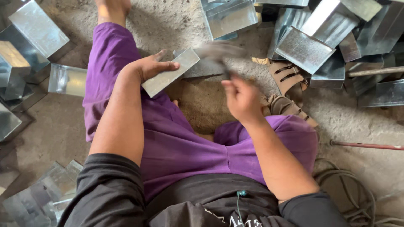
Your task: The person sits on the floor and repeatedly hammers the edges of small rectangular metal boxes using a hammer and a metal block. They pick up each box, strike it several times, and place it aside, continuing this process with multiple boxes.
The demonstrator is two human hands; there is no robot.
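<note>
resting near the upper middle of the frame, a flat folded sheet-metal piece [170,72] lies tilted over a darker metal block [206,69] on the floor. the left hand [148,66] presses on its near end, thumb on top and fingers curled under the edge, so the grip is pinching the piece. just to the right, the right hand [242,100] is closed around the handle of a hammer [221,52], whose head is blurred above the block. purple trousers [176,143] cover the crossed legs below. 2 brown sandals [290,90] lie right of the hand. shiny metal boxes [303,48] pile up at the upper right, more boxes [33,29] at the upper left, and a grey cable [357,189] coils at the lower right.
</note>
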